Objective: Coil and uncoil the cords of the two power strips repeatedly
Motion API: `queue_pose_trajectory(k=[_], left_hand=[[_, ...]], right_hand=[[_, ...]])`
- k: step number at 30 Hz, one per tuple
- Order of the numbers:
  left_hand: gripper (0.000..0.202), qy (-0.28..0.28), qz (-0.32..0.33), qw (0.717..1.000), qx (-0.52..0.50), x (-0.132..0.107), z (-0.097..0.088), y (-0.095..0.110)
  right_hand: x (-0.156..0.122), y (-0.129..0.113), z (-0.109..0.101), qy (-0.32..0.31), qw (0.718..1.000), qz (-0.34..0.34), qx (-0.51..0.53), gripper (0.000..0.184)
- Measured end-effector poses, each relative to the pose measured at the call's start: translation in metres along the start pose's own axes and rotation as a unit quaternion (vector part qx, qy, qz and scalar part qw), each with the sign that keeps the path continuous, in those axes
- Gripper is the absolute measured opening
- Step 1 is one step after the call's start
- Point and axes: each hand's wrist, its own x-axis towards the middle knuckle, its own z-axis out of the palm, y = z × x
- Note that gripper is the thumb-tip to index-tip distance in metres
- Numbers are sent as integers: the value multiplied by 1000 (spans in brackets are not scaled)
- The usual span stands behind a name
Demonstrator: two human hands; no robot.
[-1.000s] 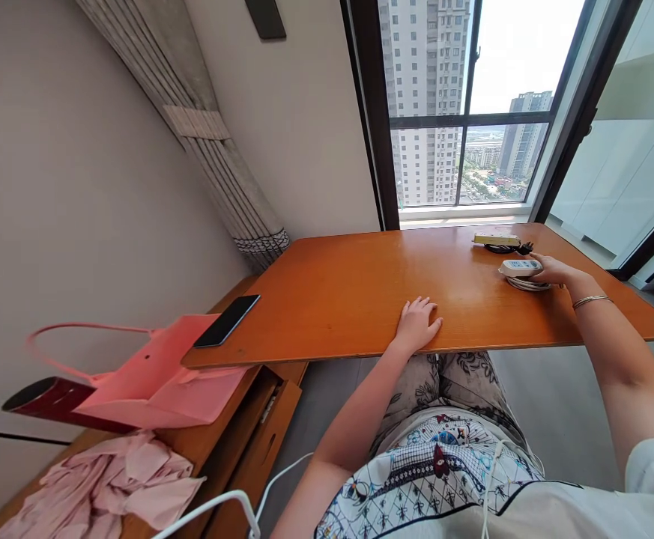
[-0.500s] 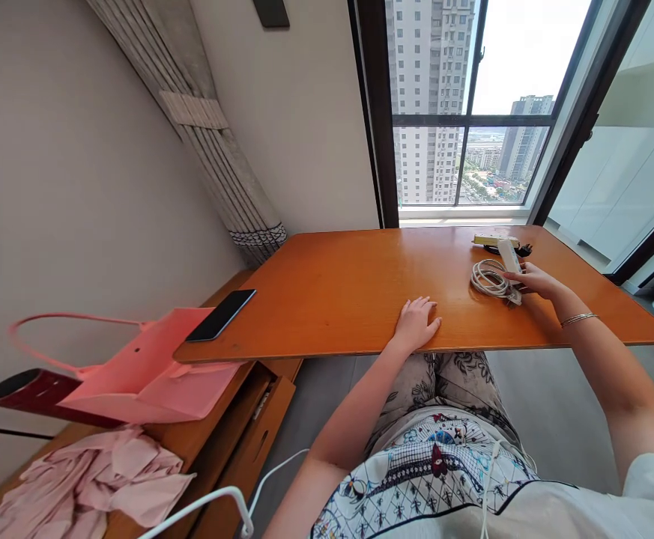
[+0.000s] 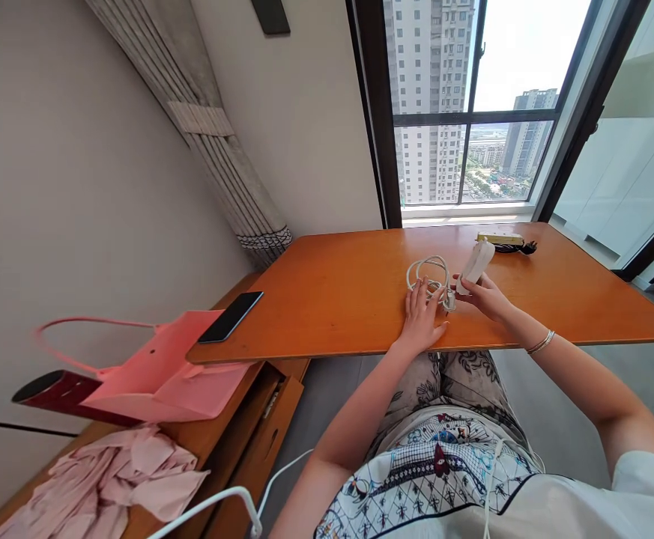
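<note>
Strip [image 3: 476,262] sat clasped in our right hand [image 3: 487,298] over the table [image 3: 349,299]. Our left hand [image 3: 421,323] lay flat, fingers spread, on its cord [image 3: 428,271]. We judged the strip light and rigid, the cord floppy, so it was best gripped by the body.

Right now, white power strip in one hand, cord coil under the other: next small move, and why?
Probably close the left hand on the coiled cord. The right hand grips the white power strip, tilted up off the table, while the left hand only lies flat on the coil, so the loops are loose and could splay.
</note>
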Motion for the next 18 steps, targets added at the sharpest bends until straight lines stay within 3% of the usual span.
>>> queue_pose_trajectory(k=[5,10,15,18], left_hand=[[49,17,-38,999,9,7,-5,3],[37,15,-56,998,12,14,-10,-2],[28,41,-96,994,-15,24,-17,-18],[28,85,-140,980,-116,36,-21,-37]], right_hand=[[-10,-5,4,-27,999,-34,-1,51],[-16,-6,-2,-11,998,-53,-24,52],[-24,-1,-13,17,997,-61,-37,50],[-31,-3,-21,37,996,-65,-38,52]])
